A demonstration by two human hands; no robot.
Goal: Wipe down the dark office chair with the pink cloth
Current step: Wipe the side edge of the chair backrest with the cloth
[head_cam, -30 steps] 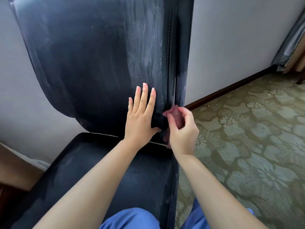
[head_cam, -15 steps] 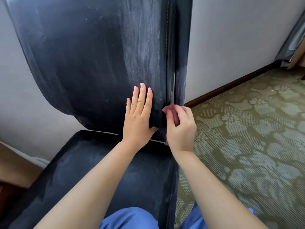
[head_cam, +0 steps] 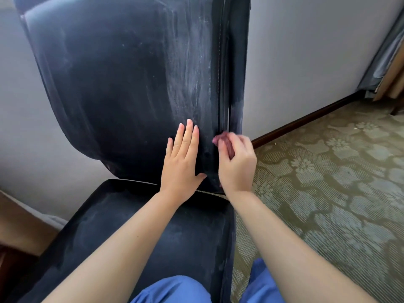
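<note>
Head view. The chair point(head_cam: 122, 88) stood against a pale wall point(head_cam: 306, 51), backrest upright, seat point(head_cam: 135, 232) below it and nearer the camera. The backrest surface was dark, with pale streaky smears in a vertical band toward its right edge; the rest looked duller, with faint specks.

Left hand point(head_cam: 182, 162): laid flat on the lower backrest, just left of the chair's right-edge seam, fingers straight and close together, pointing up, thumb spread out to the right. It held nothing; the palm pressed on the upholstery.

Right hand point(head_cam: 237, 162): at the lower right edge of the backrest, just beside the left hand but not touching it. Its fingers were curled round the cloth point(head_cam: 223, 141), bunched into a wad, of which only a pink-maroon fold showed above the thumb and forefinger. The cloth met the chair at the seam on the right edge; the exact contact spot was hidden by the fingers.

Right of the chair: a patterned green carpet point(head_cam: 328, 182) and a dark skirting board point(head_cam: 306, 121) along the wall. Blue trouser knees point(head_cam: 175, 289) showed below the seat's front edge.
</note>
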